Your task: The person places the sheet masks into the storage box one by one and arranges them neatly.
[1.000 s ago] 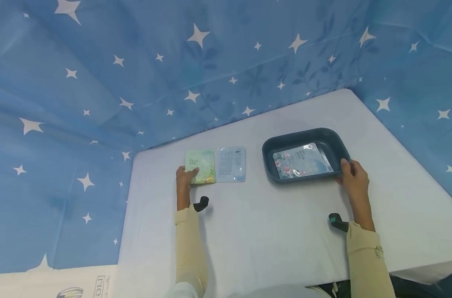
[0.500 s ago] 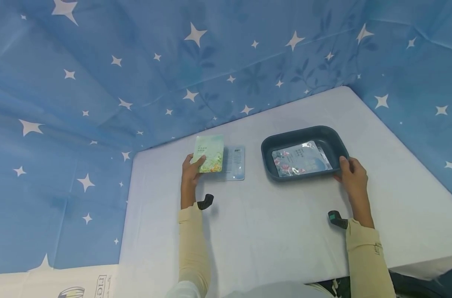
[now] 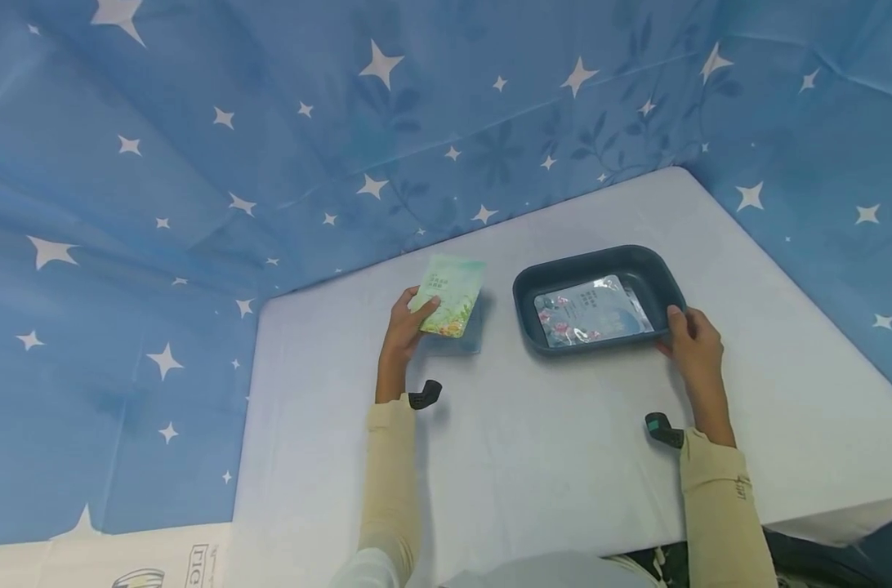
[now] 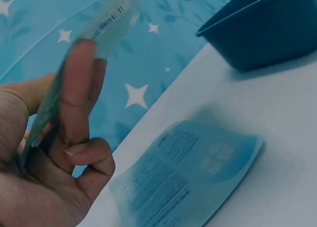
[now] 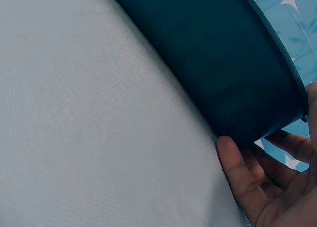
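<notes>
My left hand (image 3: pixel 402 328) pinches a green sheet-mask packet (image 3: pixel 453 298) between thumb and fingers, raised above the table. In the left wrist view the packet is seen almost edge-on, with a barcode on its back. Below it lies a light-blue packet (image 4: pixel 183 172), printed side up, partly covered by the green one in the head view. My right hand (image 3: pixel 697 351) grips the near right corner of a dark blue plastic basin (image 3: pixel 648 282), thumb at the rim and fingers below outside. Inside the basin lies a silvery packet with pink flowers (image 3: pixel 589 314), with another packet's edge showing under it.
A white cloth covers the table (image 3: pixel 534 457). Blue star-patterned curtains (image 3: pixel 446 122) hang along its back and sides. Small black devices (image 3: pixel 425 394) sit at both wrists. A printed beige surface (image 3: pixel 108 563) shows at the lower left.
My left hand has lifted the green packet off the table and carried it right, over the blue packet, tilting it. The right hand keeps its hold on the basin.
</notes>
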A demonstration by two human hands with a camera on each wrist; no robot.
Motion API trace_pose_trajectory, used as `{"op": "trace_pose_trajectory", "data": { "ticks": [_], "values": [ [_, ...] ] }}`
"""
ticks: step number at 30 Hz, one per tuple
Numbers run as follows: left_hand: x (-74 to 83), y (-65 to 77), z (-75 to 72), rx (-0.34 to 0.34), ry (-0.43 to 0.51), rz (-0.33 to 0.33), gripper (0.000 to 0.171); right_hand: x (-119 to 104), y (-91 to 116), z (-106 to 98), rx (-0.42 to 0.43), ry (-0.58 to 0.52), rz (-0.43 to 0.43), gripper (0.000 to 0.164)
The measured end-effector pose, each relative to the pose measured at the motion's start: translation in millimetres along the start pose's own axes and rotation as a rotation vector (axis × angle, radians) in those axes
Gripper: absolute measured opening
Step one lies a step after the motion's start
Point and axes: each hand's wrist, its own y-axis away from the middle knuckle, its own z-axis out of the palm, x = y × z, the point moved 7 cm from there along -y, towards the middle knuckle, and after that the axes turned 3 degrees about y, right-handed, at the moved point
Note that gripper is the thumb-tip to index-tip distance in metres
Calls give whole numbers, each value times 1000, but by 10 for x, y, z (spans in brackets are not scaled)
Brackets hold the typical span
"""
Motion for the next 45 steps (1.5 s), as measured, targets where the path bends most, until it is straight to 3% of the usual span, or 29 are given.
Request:
{"op": "trace_pose_trajectory", "data": {
  "ticks": [16, 24, 29, 34, 38, 45],
  "values": [
    [-25, -139, 665, -267, -188, -1, 47, -37, 2, 19, -17, -13, 7, 73],
    [-61, -124, 909, -382, -175, -18, 44, -22, 0, 26, -14, -7, 4, 74],
    [-53, -171, 1008, -370, -178, 25, 35, -33, 2, 18, -2, -8, -5, 71],
    [-32, -208, 1096, -301, -179, 54, 29, -39, 9, 13, 21, -13, -11, 68],
    [23, -189, 1187, -265, -240, 81, 29, -41, 19, 12, 4, -2, -12, 69],
    [79, -160, 1410, -363, -372, 145, 33, -51, 38, 0, 13, 6, -28, 71]
  ]
}}
